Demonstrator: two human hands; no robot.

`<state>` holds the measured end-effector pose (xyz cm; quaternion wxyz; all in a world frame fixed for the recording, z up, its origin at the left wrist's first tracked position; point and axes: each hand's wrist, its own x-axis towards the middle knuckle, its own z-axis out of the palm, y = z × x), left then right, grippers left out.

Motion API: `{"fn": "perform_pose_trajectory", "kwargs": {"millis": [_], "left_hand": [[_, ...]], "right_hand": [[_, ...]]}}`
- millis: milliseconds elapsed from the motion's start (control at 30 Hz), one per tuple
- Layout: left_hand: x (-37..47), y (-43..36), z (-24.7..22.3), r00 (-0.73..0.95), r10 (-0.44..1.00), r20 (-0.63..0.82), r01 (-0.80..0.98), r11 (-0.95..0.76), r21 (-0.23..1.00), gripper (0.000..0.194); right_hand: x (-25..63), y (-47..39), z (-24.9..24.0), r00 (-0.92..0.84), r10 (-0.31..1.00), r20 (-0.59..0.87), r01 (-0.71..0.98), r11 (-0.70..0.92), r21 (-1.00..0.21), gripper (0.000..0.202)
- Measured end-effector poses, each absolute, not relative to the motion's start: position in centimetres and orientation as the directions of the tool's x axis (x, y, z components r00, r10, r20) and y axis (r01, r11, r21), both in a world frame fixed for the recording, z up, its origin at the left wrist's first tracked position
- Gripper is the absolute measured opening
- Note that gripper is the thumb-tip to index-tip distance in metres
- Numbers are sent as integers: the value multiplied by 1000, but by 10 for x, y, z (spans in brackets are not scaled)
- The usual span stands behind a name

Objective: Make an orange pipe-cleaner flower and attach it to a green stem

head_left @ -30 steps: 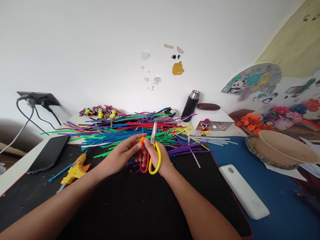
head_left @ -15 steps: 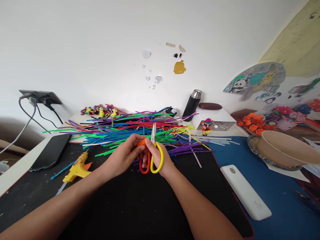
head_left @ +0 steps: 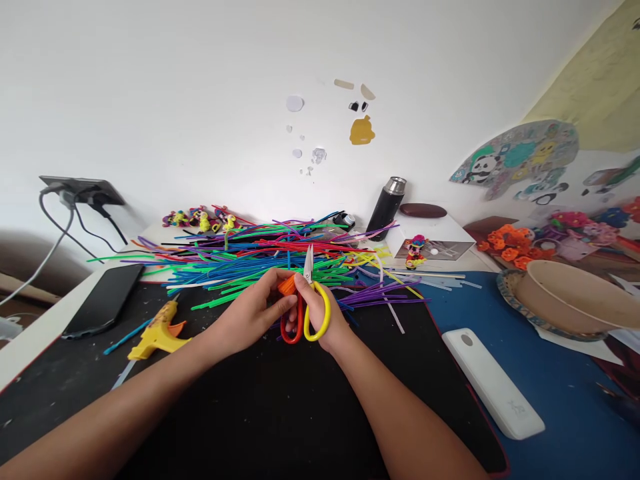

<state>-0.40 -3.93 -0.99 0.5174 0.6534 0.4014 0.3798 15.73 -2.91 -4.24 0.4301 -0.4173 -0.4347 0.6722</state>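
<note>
- Orange fuzzy piece (head_left: 287,287): located between the two hands, above the black mat (head_left: 280,413), at the near side of the coloured stems (head_left: 235,273).
- Left hand (head_left: 255,310): fingers curled, thumb and fingertips pinching the orange fuzzy piece from its left side.
- Right hand (head_left: 323,317): closed around the scissors (head_left: 309,274), thumb beside the orange fuzzy piece. Whether the thumb presses on it cannot be told.
- Scissors: one red handle loop, one yellow; metal blades point away from the person, tips slightly parted. Material between the blades: none discernible.
- Coloured stems: spread loosely behind the hands; blue, green, red, purple and yellow noted.
- Yellow glue gun (head_left: 156,333): lying on the black mat, left of the left hand, near a blue stem.
- Dark phone (head_left: 105,300): lying left of the yellow glue gun.
- White oblong device (head_left: 493,383): lying on the blue surface (head_left: 565,400), right of the black mat.
- Small figurine (head_left: 415,252): upright before the white box (head_left: 457,232).
- Black flask (head_left: 385,212): standing left of the white box, near the wall.
</note>
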Motion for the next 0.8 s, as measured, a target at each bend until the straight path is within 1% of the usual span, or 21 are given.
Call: {"fn": "perform_pose_trajectory", "kwargs": {"millis": [100, 233, 333, 467, 700, 800], "left_hand": [[-5, -38, -11, 471, 880, 55, 157, -146, 977, 34], [-4, -39, -9, 492, 868, 64, 93, -125, 988, 37], [-1, -41, -3, 484, 870, 93, 50, -133, 990, 39], [1, -41, 2, 451, 884, 124, 52, -165, 985, 40], [-2, -38, -2, 438, 891, 122, 55, -162, 985, 36], [-1, -39, -1, 443, 890, 109, 31, -137, 990, 35]], "right_hand": [[158, -28, -43, -266, 942, -203, -234, -268, -935, 77], [159, -27, -44, -258, 946, -198, -246, -263, -933, 76], [159, -28, -45, -264, 946, -187, -257, -256, -932, 77], [158, -30, -40, -273, 947, -167, -271, -242, -932, 78], [158, -31, -32, -296, 941, -163, -274, -247, -930, 77], [158, -31, -34, -290, 943, -165, -277, -248, -928, 76]]}}
